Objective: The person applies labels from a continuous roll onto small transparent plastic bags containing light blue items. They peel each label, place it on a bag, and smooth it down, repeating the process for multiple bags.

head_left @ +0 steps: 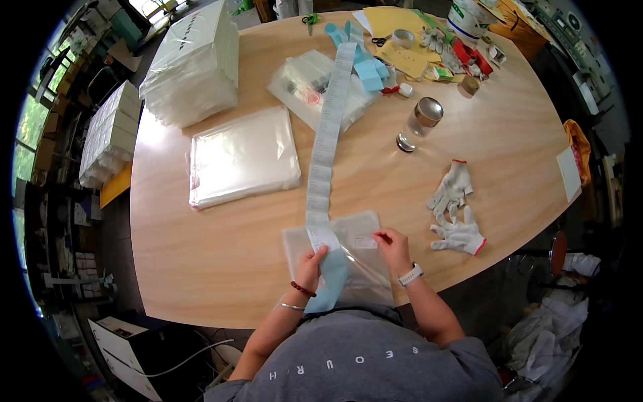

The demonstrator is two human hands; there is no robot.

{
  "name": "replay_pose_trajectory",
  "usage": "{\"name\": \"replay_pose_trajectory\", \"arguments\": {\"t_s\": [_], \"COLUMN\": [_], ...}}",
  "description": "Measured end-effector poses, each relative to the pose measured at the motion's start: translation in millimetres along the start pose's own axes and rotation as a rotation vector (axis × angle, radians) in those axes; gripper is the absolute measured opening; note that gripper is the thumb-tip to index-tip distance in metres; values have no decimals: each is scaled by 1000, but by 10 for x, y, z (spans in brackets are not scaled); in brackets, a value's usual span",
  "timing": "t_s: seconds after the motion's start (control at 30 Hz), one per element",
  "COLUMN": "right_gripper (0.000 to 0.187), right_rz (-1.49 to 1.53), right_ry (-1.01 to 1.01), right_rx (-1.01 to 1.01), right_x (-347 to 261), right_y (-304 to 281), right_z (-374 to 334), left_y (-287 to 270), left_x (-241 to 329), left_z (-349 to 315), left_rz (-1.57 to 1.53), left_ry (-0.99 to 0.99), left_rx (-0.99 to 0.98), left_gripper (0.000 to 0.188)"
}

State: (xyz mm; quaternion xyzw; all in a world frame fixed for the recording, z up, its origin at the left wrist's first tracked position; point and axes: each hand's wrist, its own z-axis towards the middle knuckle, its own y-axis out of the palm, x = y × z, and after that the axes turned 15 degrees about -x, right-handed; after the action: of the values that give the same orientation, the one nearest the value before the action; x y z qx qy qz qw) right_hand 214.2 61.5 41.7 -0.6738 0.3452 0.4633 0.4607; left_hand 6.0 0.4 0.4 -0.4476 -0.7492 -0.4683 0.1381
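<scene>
My left hand [309, 268] is closed on a long strip of white printed labels [327, 137], its thumb on top. The strip runs away from me across the table, and its bare light-blue backing [333, 278] hangs from my hand towards the table's near edge. Under both hands lies a clear plastic bag [370, 278] at that edge. My right hand [395, 248] pinches the right end of a small white label [364, 241] at the bag's upper right. Whether the label is stuck down or held just above the plastic, I cannot tell.
Flat clear bags [244, 157] lie stacked left, with a tall wrapped stack [194, 63] behind. A glass bottle [420, 124] and white work gloves [457, 231] are on the right. More bagged plastic [301, 87], scissors [309, 21] and tape rolls [403, 38] are farther back.
</scene>
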Motion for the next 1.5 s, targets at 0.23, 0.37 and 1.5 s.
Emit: {"name": "replay_pose_trajectory", "arguments": {"t_s": [0.23,0.37,1.5], "right_gripper": [9,12,14], "right_rz": [-107,-204,-260], "right_ry": [3,-30,-383], "right_rx": [-84,-91,-672], "right_x": [157,219,-84], "right_y": [9,57,260], "right_z": [269,316,-106], "left_y": [126,120,258], "left_x": [110,81,367], "left_z": [-96,-99,-186], "left_rz": [-58,-78,-203], "left_ry": [15,24,69], "left_rx": [-45,-43,-262], "left_gripper": [20,21,24]}}
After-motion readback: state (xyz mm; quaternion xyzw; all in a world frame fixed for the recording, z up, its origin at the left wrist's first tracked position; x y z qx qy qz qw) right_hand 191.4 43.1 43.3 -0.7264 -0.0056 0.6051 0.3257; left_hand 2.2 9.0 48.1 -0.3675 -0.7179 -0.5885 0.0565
